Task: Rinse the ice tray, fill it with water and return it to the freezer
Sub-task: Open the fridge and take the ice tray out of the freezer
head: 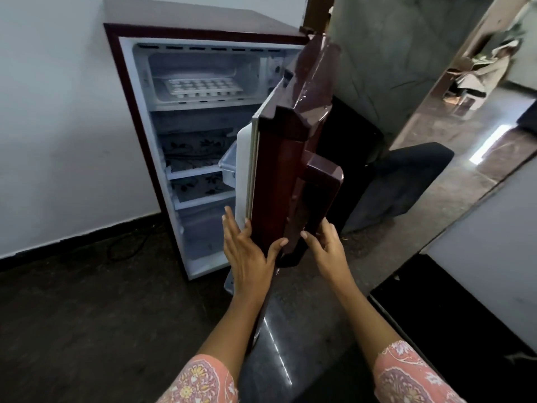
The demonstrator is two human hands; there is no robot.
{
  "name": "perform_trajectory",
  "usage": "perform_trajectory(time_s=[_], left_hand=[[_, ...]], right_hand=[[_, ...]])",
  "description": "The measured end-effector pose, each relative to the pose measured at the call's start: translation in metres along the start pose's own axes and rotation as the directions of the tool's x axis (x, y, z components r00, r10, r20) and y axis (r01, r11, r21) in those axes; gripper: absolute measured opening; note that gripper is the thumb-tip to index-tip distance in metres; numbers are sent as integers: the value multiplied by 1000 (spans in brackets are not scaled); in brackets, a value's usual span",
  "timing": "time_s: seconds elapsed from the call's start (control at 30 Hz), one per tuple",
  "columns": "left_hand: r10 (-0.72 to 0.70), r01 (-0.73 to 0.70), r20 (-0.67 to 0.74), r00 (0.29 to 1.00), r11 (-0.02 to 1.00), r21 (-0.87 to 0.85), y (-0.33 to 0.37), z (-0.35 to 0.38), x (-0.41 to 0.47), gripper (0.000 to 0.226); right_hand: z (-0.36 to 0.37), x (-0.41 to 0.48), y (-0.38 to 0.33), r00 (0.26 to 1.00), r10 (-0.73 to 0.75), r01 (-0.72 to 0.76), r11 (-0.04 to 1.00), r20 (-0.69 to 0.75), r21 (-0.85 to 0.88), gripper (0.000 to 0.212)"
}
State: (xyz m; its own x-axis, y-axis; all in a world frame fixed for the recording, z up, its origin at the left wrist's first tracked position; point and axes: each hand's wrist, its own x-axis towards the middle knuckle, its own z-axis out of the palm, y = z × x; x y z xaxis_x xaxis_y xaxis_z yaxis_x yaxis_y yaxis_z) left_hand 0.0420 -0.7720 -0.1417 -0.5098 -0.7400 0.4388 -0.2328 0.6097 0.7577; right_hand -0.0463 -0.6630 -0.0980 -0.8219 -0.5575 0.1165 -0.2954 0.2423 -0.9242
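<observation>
A white ice tray (203,88) lies flat inside the freezer compartment (162,82) at the top of a small maroon fridge (112,53). The fridge door (279,175) stands partly open, edge toward me. My left hand (247,254) lies on the door's lower edge, fingers straight on the inner side and thumb on the outer face. My right hand (327,242) is at the bottom of the maroon door handle (319,193), fingers loosely bent around it.
Lower fridge shelves (197,170) carry flower-patterned liners. A white wall (58,126) runs left of the fridge, above a dark floor (87,315). A dark cloth-covered object (406,181) stands behind the door. A doorway at the right leads to another room.
</observation>
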Motion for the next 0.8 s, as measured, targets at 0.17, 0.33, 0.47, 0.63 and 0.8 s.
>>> perform_trajectory(time_s=[0.17, 0.33, 0.47, 0.63, 0.8], left_hand=[[94, -87, 110, 989, 994, -66, 19, 36, -29, 72], [143, -133, 168, 975, 989, -67, 50, 65, -55, 70], [194, -181, 214, 957, 980, -78, 69, 78, -70, 73], [171, -133, 282, 944, 980, -150, 88, 84, -72, 80], [157, -136, 404, 901, 987, -80, 106, 96, -70, 74]], right_hand=[[-39, -10, 16, 994, 70, -68, 997, -86, 29, 53], [-69, -21, 26, 969, 202, -189, 977, -140, 100, 67], [-85, -27, 30, 956, 239, -221, 968, -171, 121, 65], [-102, -36, 42, 944, 227, -200, 971, -240, 132, 55], [-111, -41, 48, 937, 230, -194, 969, -264, 156, 56]])
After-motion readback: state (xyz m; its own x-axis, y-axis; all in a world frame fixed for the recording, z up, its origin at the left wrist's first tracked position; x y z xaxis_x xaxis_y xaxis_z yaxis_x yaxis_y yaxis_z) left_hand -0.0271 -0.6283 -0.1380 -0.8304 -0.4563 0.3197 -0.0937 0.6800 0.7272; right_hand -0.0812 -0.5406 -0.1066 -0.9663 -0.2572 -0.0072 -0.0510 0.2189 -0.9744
